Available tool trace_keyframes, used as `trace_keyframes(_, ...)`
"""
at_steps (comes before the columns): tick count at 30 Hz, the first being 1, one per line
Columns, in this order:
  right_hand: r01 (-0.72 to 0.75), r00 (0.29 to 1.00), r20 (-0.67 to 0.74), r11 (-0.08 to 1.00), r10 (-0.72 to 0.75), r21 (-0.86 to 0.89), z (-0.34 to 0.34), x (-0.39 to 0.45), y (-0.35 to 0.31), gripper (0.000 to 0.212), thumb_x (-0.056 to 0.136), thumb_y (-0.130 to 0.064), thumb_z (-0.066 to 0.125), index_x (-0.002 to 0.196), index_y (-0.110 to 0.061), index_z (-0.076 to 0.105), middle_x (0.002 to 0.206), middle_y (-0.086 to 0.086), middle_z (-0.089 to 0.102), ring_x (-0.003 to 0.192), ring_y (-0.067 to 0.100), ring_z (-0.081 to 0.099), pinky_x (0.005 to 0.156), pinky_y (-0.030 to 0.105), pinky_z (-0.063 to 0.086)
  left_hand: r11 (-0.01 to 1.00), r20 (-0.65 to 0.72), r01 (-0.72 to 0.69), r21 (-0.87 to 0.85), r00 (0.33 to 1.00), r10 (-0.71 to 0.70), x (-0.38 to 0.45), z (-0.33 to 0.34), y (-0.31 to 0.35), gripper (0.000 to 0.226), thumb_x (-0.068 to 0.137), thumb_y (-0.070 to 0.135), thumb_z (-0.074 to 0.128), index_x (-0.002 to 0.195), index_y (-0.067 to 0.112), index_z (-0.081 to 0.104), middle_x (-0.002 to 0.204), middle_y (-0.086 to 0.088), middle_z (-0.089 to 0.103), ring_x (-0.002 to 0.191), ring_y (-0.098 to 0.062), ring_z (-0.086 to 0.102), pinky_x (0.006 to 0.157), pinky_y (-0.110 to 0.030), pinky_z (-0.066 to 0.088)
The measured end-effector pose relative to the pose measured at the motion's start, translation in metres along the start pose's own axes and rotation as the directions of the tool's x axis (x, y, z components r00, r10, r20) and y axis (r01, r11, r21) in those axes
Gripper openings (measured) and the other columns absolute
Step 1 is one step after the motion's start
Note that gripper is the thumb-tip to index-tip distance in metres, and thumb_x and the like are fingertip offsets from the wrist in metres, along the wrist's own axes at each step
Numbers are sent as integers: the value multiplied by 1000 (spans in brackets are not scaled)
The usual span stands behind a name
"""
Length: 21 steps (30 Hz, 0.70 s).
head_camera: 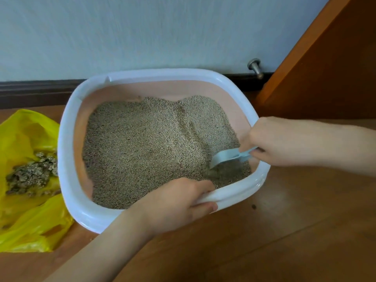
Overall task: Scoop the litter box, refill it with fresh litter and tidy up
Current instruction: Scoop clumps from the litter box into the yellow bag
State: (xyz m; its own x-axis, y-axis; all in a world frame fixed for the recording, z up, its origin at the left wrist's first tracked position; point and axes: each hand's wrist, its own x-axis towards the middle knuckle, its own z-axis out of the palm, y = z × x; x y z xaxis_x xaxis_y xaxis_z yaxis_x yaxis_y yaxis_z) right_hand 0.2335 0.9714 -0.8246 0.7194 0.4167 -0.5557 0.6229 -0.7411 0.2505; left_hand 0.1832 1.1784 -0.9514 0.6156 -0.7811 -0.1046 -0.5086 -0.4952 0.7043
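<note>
Two grips: left hand (175, 202) clutching litter box (69, 139) rim, right hand (270, 139) pinching scoop (225, 157); yellow bag (26, 127) of probably clumps alongside.

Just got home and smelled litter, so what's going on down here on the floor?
A person is scooping the litter box. The left hand grips the near rim to steady it, while the right hand holds a pale blue scoop with its blade dug into the litter at the near right corner. Beside the box on the left, an open yellow bag holds clumps of soiled litter.
</note>
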Motion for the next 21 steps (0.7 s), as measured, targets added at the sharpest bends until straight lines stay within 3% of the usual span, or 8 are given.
trace_keyframes(2,-16,997,-76,1000,17,17,-11,12,8,26,91,-16,46,98,-22,71,72,0,60,70,17,56,57,22,34,1000,-3,1,-12,1000,-1,-1,-1,2,19,93,49,49,89,31,41,76,8,53,68,-8,47,63,-30,38)
trace_keyframes(5,-50,973,-223,998,56,29,-16,64,13,19,90,-11,47,91,-11,66,69,7,56,65,24,54,59,32,41,1000,-5,23,-18,1000,-23,-1,-1,3,24,93,49,49,93,25,48,80,4,57,72,-12,52,67,-35,44)
trace_keyframes(7,-78,950,-288,987,117,143,-13,102,11,17,85,-7,49,87,-6,66,72,12,59,62,28,54,57,33,45,999,3,39,-37,999,-39,-2,-2,3,25,93,49,50,98,24,52,82,4,60,75,-13,55,70,-36,46)
trace_keyframes(10,-101,922,-300,898,246,427,-8,136,7,28,79,-25,41,67,-14,62,58,5,58,54,25,53,58,36,51,997,16,53,-63,999,-52,-1,-5,6,24,92,45,53,102,23,55,83,2,60,74,-14,55,68,-34,46)
trace_keyframes(13,-103,894,-305,813,328,573,-4,140,-4,28,75,-40,37,57,-21,47,45,-2,46,45,20,45,51,29,36,994,22,65,-91,998,-64,-1,-7,7,22,92,42,56,103,23,56,82,2,60,73,-15,54,67,-34,45)
trace_keyframes(16,-64,935,-289,899,206,433,3,126,-7,21,79,-27,42,67,-16,56,53,-1,46,50,20,43,50,33,35,994,16,56,-98,998,-55,0,-5,6,22,92,43,56,102,23,56,81,2,61,73,-16,56,69,-37,47)
trace_keyframes(18,-4,947,-308,964,90,267,17,111,-4,23,88,-17,43,90,-10,66,61,-2,43,58,21,44,54,35,37,993,16,49,-110,999,-48,1,-4,4,22,92,43,55,102,23,57,82,2,61,74,-15,56,69,-36,46)
trace_keyframes(21,71,956,-283,997,-77,-34,38,75,-7,17,95,-9,44,101,-10,60,77,2,49,66,21,44,51,30,30,992,11,17,-124,1000,-16,2,-4,3,19,93,42,55,95,23,55,79,4,58,70,-10,53,65,-30,43)
